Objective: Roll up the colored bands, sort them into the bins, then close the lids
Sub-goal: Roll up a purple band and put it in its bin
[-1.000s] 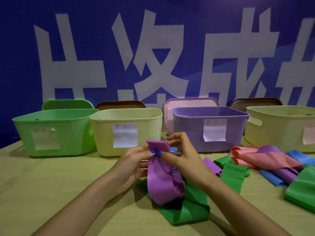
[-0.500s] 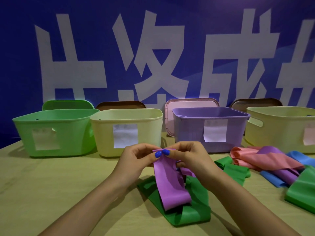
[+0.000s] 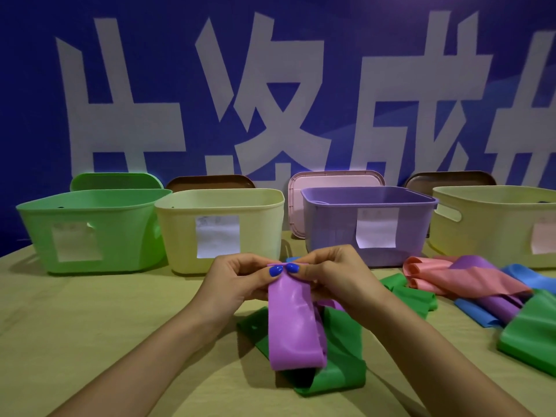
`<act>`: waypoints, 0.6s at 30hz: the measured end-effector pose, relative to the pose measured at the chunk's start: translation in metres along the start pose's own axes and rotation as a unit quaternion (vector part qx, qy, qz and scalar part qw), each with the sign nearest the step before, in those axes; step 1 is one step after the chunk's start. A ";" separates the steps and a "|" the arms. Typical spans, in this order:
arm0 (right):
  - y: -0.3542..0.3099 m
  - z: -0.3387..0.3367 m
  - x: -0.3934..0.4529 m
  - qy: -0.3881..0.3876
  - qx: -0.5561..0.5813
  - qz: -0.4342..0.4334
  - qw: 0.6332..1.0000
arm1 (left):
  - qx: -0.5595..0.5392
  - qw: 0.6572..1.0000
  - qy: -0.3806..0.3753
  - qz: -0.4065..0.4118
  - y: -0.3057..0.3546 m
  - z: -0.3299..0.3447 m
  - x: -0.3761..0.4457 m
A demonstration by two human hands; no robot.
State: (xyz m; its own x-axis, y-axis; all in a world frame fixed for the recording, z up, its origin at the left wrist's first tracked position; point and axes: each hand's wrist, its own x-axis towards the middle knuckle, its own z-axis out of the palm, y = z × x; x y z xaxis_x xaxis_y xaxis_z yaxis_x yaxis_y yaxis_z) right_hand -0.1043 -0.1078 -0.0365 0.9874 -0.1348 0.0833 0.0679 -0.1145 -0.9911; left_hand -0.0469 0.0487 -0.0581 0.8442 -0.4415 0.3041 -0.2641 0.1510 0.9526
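Both your left hand (image 3: 237,282) and right hand (image 3: 334,276) pinch the purple band (image 3: 293,323) by its top edge, raised above the tabletop (image 3: 90,326), apparently so it hangs straight for rolling toward the purple bin (image 3: 331,233).

Staged demonstration space: blue banner wall (image 3: 331,85) with large white characters, labelled bins (image 3: 219,227), tabletop (image 3: 90,326).

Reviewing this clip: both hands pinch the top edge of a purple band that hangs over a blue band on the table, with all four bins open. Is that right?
Not quite. In the head view the left hand and right hand do pinch the purple band at its top edge, but the band beneath it is a green band, not blue. All four bins stand open.
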 end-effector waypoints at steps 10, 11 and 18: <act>-0.001 -0.006 -0.001 -0.089 0.010 0.022 0.996 | 0.039 0.999 0.007 -0.007 -0.002 -0.002 0.000; 0.000 -0.007 0.000 -0.085 -0.007 0.023 0.996 | 0.036 0.999 0.006 -0.014 -0.002 -0.002 0.000; 0.002 -0.006 0.003 -0.052 -0.079 0.001 0.996 | -0.031 0.997 -0.012 -0.062 -0.005 -0.004 0.002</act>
State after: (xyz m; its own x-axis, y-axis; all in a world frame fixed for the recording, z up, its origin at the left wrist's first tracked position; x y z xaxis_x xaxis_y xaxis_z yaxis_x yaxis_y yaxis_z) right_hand -0.1017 -0.1143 -0.0376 0.9975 -0.0337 0.0614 0.0501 -0.2683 -0.9620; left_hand -0.0419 0.0511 -0.0622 0.8568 -0.4818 0.1840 -0.1278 0.1473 0.9808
